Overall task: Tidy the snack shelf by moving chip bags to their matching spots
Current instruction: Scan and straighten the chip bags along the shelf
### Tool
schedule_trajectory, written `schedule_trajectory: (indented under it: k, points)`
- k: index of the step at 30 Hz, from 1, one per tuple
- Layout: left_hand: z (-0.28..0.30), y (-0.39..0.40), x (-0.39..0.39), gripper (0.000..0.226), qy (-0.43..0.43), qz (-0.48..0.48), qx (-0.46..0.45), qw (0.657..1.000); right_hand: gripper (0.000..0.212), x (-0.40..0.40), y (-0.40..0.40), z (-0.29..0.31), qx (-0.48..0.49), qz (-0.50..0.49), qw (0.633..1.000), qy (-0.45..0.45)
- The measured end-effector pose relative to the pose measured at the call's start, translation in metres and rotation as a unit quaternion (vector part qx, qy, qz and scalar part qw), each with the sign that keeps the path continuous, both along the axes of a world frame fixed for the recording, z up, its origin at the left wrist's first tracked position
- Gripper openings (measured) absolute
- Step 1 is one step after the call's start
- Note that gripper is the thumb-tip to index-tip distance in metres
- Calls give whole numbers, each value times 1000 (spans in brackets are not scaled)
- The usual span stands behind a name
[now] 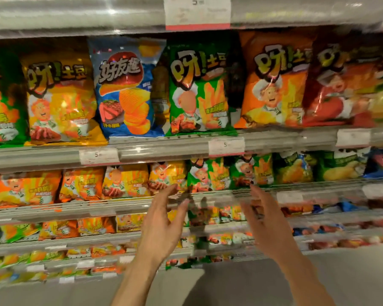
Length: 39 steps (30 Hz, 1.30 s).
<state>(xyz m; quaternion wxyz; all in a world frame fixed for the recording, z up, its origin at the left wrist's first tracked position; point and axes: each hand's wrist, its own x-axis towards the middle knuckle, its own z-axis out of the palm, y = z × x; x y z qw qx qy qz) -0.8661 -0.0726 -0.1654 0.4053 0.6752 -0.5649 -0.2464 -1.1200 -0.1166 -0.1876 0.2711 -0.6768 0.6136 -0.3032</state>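
Observation:
A blue chip bag (pixel 124 89) stands on the upper shelf between a yellow bag (pixel 60 100) and a green bag (pixel 199 89), the only blue one in that row. Orange (pixel 272 82) and red (pixel 341 85) bags follow to the right. My left hand (pixel 164 224) and my right hand (pixel 268 224) are raised side by side in front of the lower shelf, palms facing each other, fingers relaxed and holding nothing. They hover below small green bags (pixel 208 175) on the second shelf.
Shelf rails with price tags (pixel 226 145) run across each level. The second shelf holds small orange (pixel 27 188), yellow (pixel 124 182) and green bags. Lower shelves carry several smaller packets (pixel 93 226). The grey floor (pixel 230 288) shows at the bottom.

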Motion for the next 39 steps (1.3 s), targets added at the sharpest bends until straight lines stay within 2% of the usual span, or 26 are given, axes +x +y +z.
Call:
schedule_trajectory:
  k: [3, 7, 10, 12, 15, 19, 23, 27, 34, 37, 39]
  points:
    - [2, -12, -35, 61, -6, 20, 6, 1000, 74, -41, -12, 2, -13, 14, 1000, -13]
    - [25, -30, -69, 27, 32, 33, 4, 999, 68, -69, -29, 22, -34, 7, 999, -10]
    - [37, -51, -83, 24, 134, 58, -3, 989, 59, -75, -41, 37, -107, 3, 993, 38]
    - [45, -64, -89, 31, 231, 83, 10, 969, 54, -73, -51, 46, -165, 9, 984, 72]
    - [53, -80, -92, 37, 341, 69, 42, 937, 51, -61, -65, 63, -225, 11, 969, 101]
    - [60, -94, -91, 34, 449, 55, 34, 891, 42, -30, -81, 70, -349, 75, 924, 138]
    - [60, -100, -89, 35, 465, 47, 42, 883, 44, -11, -96, 61, -384, 78, 892, 225]
    - [59, -101, -82, 36, 460, 31, 48, 886, 41, -14, -98, 63, -417, 92, 875, 228]
    - [57, -101, -83, 39, 445, 23, 41, 894, 36, 5, -111, 116, -427, 135, 879, 165]
    - [58, -99, -84, 38, 443, 29, 36, 895, 48, 25, -123, 146, -390, 160, 891, 168]
    - [59, -98, -84, 39, 440, 28, 36, 897, 60, 37, -134, 161, -323, 171, 912, 185]
